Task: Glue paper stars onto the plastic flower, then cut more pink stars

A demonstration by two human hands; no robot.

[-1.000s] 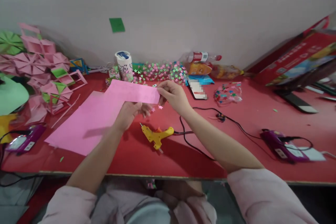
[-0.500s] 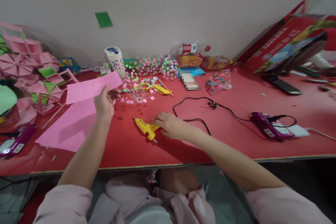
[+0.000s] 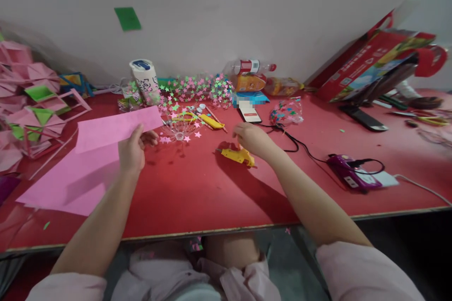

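My left hand (image 3: 132,150) pinches a strip of pink paper (image 3: 106,130), lifted above a larger pink sheet (image 3: 76,181) on the red table. My right hand (image 3: 253,140) is closed at the handle of a yellow hot glue gun (image 3: 235,155), whose nozzle points left; the hand hides part of the handle. Between the hands, farther back, stands a clear spiky plastic piece (image 3: 180,135) with pink and green stars around it. A yellow cutter (image 3: 212,122) lies behind it.
Pink and green paper shapes (image 3: 42,117) pile at the left. At the back are a white paper roll (image 3: 144,80), bottles (image 3: 247,67), a phone (image 3: 250,114) and a bag of stars (image 3: 286,111). A black cord (image 3: 307,146) leads to a purple power strip (image 3: 353,174).
My right hand has carried the glue gun to the right and turned it; its cord has bunched up farther back. My left hand still holds the pink strip. The view has shifted slightly.
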